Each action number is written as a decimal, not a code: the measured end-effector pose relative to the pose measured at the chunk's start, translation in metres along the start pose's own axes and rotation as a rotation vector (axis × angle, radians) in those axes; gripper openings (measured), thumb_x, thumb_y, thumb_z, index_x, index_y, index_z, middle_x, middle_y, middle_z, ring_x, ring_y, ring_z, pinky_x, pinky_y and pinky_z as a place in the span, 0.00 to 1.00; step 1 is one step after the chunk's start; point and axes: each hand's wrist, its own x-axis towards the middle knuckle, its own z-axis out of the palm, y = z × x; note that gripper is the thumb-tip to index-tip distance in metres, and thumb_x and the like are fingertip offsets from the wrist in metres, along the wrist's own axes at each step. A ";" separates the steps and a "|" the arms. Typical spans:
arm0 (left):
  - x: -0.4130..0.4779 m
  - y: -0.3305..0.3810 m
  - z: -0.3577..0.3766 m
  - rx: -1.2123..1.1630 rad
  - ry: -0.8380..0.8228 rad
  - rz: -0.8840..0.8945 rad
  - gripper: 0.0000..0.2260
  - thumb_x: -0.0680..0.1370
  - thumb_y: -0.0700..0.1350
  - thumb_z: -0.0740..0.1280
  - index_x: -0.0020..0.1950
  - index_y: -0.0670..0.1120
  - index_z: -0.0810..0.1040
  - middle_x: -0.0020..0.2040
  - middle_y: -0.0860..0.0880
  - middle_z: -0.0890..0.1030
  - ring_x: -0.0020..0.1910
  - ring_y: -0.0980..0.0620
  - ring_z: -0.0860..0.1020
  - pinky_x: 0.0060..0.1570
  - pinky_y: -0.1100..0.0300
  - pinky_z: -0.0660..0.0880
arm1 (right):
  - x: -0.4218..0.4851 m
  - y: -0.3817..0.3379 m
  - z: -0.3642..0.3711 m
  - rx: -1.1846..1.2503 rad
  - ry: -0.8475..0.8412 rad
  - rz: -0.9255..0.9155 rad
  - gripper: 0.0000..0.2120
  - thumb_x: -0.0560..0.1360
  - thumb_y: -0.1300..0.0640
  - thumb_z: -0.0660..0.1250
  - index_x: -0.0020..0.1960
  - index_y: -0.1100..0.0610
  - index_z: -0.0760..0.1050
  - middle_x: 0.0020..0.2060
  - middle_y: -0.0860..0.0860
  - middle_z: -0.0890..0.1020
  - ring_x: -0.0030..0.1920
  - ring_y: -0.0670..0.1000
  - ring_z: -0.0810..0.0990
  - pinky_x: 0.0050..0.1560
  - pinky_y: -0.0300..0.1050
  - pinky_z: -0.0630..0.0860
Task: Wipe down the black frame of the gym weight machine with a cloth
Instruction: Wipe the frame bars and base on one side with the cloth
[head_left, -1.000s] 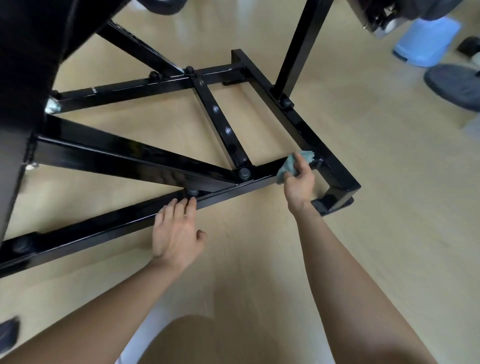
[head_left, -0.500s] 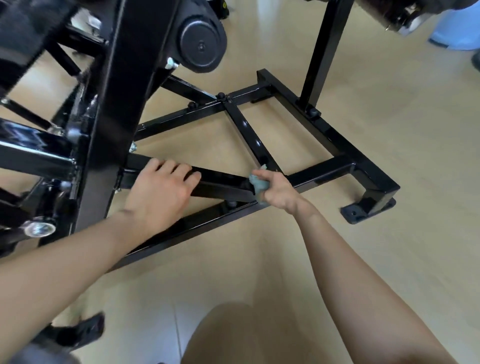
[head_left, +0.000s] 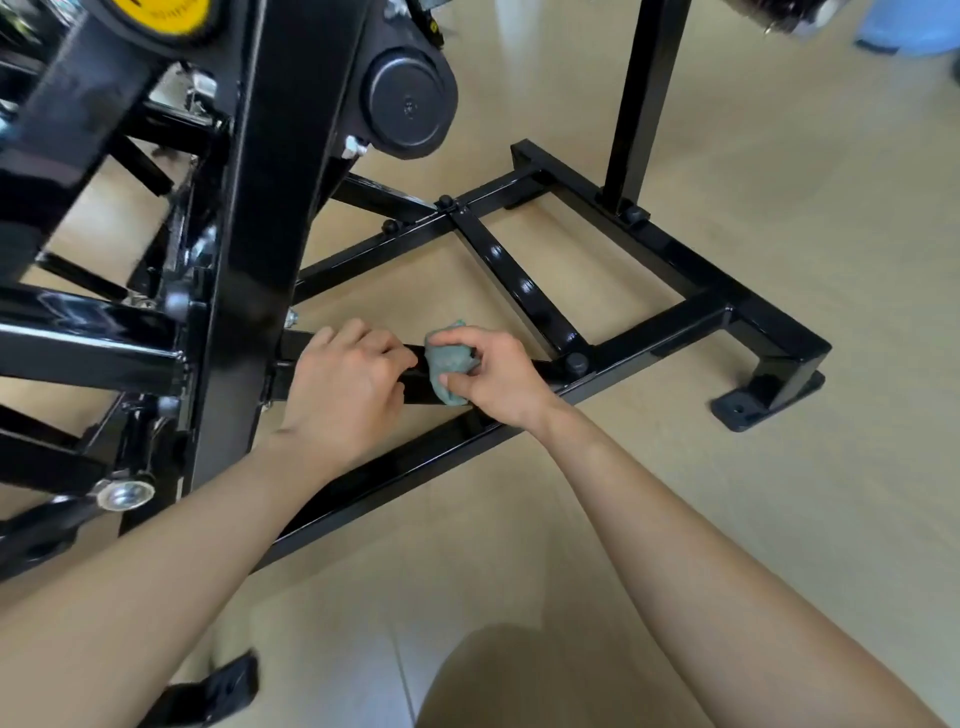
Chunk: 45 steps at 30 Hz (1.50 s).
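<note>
Hands nearly touching: right hand (head_left: 498, 382) pinches cloth (head_left: 447, 361) onto black frame (head_left: 524, 291); left hand (head_left: 343, 379) apparently grips it.

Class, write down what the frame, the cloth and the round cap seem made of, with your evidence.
The frame: probably steel tube, glossy black paint; square edges, sharp reflections.
The cloth: soft fabric, matte grey-green; it crumples into folds.
The cap: likely moulded plastic, satin black; dull, even sheen.

A smooth tan wood-look floor (head_left: 779, 519) fills the scene. At the far right edge stands a pale blue plastic container (head_left: 906, 31), blurred. Near the bottom centre lies a paler glossy floor tile (head_left: 332, 649).
</note>
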 end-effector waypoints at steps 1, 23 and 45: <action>0.001 0.000 0.002 0.001 0.012 0.000 0.09 0.71 0.40 0.73 0.51 0.45 0.85 0.47 0.47 0.83 0.46 0.41 0.77 0.42 0.48 0.70 | -0.001 0.002 0.002 -0.004 0.027 -0.005 0.20 0.73 0.64 0.75 0.65 0.55 0.79 0.58 0.55 0.80 0.59 0.55 0.80 0.64 0.51 0.78; 0.053 0.054 0.039 -0.193 -0.264 0.078 0.16 0.78 0.56 0.67 0.65 0.56 0.78 0.61 0.54 0.79 0.62 0.50 0.73 0.60 0.55 0.67 | -0.034 0.070 -0.086 -0.706 0.121 0.425 0.12 0.79 0.60 0.65 0.61 0.60 0.79 0.54 0.56 0.79 0.58 0.57 0.79 0.57 0.40 0.75; 0.142 0.089 0.031 -1.880 -0.254 -0.166 0.10 0.79 0.39 0.72 0.60 0.44 0.80 0.51 0.41 0.85 0.45 0.48 0.85 0.49 0.52 0.83 | 0.000 -0.102 -0.189 -0.277 -0.045 0.661 0.16 0.76 0.55 0.73 0.60 0.64 0.79 0.46 0.55 0.83 0.43 0.49 0.82 0.49 0.41 0.81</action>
